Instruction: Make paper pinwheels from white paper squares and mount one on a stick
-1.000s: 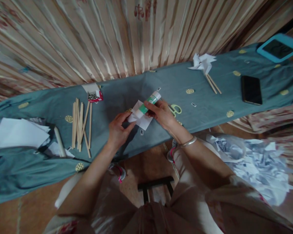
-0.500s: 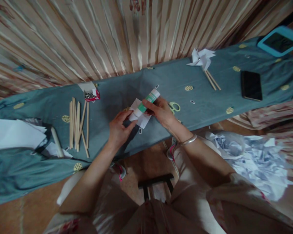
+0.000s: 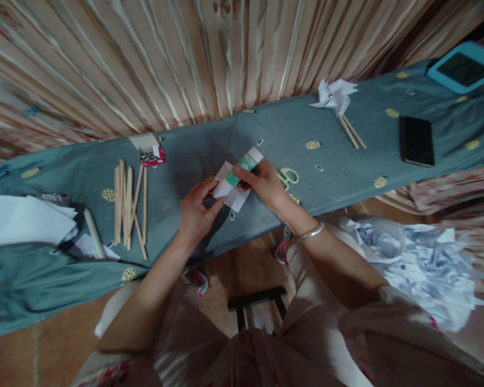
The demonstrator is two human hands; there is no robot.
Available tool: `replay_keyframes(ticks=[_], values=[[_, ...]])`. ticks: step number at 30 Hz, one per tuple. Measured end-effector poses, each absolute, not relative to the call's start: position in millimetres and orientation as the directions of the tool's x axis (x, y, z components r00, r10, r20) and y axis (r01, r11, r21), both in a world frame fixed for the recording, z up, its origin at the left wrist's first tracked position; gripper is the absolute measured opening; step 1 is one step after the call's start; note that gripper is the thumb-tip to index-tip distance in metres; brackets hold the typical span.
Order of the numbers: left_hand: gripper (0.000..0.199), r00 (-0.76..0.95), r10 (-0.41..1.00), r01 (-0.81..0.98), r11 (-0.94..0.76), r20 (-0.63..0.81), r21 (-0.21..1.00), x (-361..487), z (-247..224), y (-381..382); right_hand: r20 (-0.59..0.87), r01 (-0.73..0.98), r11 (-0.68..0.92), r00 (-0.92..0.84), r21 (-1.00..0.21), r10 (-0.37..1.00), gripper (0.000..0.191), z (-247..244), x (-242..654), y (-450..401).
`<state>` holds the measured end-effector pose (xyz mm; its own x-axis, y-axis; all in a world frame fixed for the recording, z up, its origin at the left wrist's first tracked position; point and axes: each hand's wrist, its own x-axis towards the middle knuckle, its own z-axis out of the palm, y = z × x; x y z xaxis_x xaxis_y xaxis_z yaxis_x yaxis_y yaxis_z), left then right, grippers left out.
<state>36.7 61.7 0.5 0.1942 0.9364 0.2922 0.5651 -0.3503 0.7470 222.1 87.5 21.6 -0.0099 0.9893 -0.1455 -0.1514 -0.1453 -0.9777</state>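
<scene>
My right hand [image 3: 264, 183] is closed around a glue stick [image 3: 242, 167] with a green-and-white label. The stick slants, its lower-left end over a small folded white paper [image 3: 237, 199]. At that end my left hand [image 3: 199, 209] pinches the paper's left edge between thumb and fingers; its fingertips are close to the glue stick, and the exact contact is partly hidden. Just right of my right hand lie green-handled scissors [image 3: 289, 176], their blades mostly hidden behind the hand.
On the left are several wooden sticks [image 3: 128, 207], an open red box of metal pins [image 3: 153, 156] and stacked white paper [image 3: 28, 220]. To the right lie a paper pinwheel [image 3: 334, 95], a phone [image 3: 417, 141] and a blue-framed tablet [image 3: 463, 69]. A bag of paper pieces [image 3: 423, 269] stands below.
The glue stick in my right hand has shifted slightly down and to the left over the paper. My left hand has stayed almost still.
</scene>
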Motion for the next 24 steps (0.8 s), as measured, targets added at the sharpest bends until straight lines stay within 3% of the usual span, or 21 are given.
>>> replay_keyframes(ticks=[16, 24], values=[[0.029, 0.156, 0.947, 0.59, -0.317, 0.281, 0.742, 29.3, 0.3, 60.1, -0.171, -0.189, -0.184, -0.081, -0.965, 0.982, 0.049, 22.4, 206.4, 83.3], [0.029, 0.153, 0.946, 0.604, -0.318, 0.286, 0.731, 27.2, 6.0, 58.8, -0.211, -0.2, -0.23, -0.116, -0.952, 0.971, 0.057, 22.6, 199.3, 82.2]])
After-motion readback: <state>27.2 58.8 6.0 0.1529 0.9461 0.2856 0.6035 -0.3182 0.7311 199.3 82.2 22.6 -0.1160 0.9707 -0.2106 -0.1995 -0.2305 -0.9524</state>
